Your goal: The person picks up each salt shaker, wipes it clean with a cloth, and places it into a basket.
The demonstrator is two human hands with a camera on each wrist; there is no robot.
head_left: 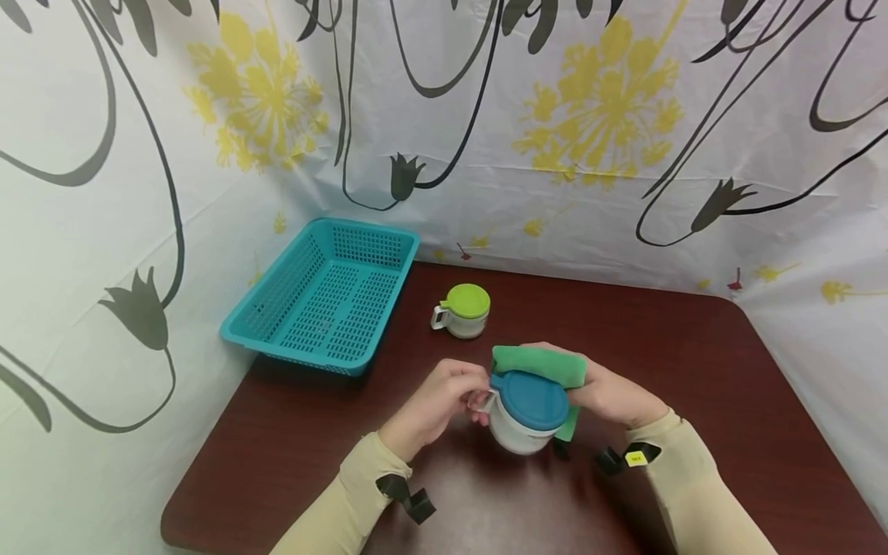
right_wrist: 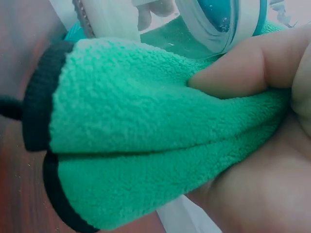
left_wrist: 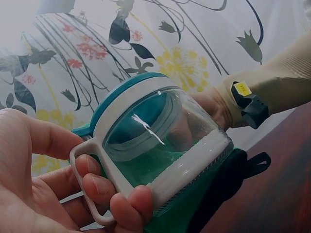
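Note:
A clear glass seasoning jar with a blue lid is tilted over the front of the table, with a white layer inside along its base. My left hand grips its white handle, fingers curled through the loop. On the other side, my right hand holds a folded green cloth against the jar. The right wrist view shows the thumb pressing into the fluffy cloth, which has a black edge. Part of the right hand is hidden behind the jar and cloth.
Beyond the hands, a similar jar with a lime-green lid stands upright on the dark red table. A turquoise perforated basket sits at the back left. Patterned white fabric hangs behind the table.

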